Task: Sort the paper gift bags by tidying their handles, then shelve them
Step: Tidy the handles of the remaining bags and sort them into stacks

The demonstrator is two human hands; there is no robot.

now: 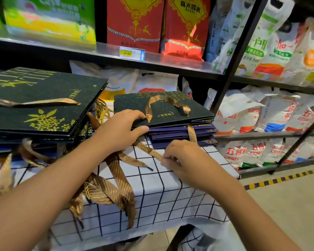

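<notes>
- Left hand [122,127]: at centre of view, clamped on the near edge of the top dark green gift bag [163,110]; fingers lie on the bag's upper face, thumb pressed under its edge.
- Right hand [186,160]: at about 5 o'clock from the left hand, resting on the checked tablecloth [170,200]; fingertips closed in a pinch on a gold ribbon handle [149,150] that runs out from beneath the small stack.
- Small stack: the dark green gift bag lies flat on top of several navy gift bags [181,135], just right of centre; a looped gold handle [168,104] lies folded on its upper face, and a second ribbon strip [192,134] hangs over the navy bags' front edge.
- Large stack [42,105]: at 9 o'clock, a taller pile of dark green bags with gold lettering and leaf print, one ribbon lying flat across the top.
- Loose ribbon handles [112,189]: trail from beneath the large stack toward 6 o'clock, draped over the tablecloth's front edge.
- Metal shelf [170,63]: across 12 o'clock, bearing a price label [131,53], red packages [158,24] and a green box [49,17].
- White sacks [261,113]: at 3 o'clock, stacked on a black-framed rack.
</notes>
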